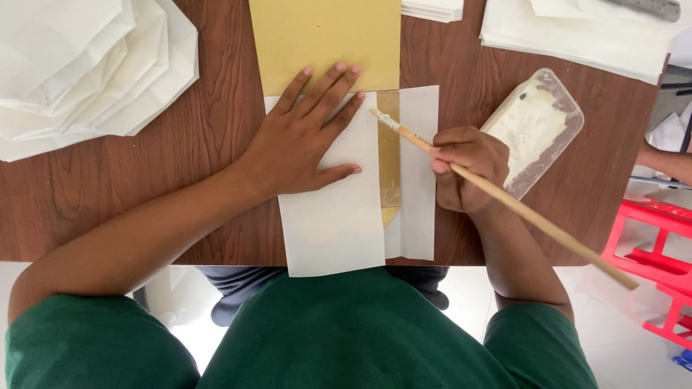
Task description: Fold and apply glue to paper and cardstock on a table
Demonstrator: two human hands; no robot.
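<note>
My left hand lies flat, fingers spread, on a white sheet of paper on the brown wooden table. My right hand grips a long wooden brush like a pencil. The brush tip touches a yellowish strip between the white sheet and a second white sheet to its right. A tan sheet lies underneath, reaching toward the far edge.
A clear plastic tub of white paste sits just right of my right hand. Folded white paper pieces are stacked at far left, more white sheets at far right. A red plastic stool and another person's arm are beyond the table's right edge.
</note>
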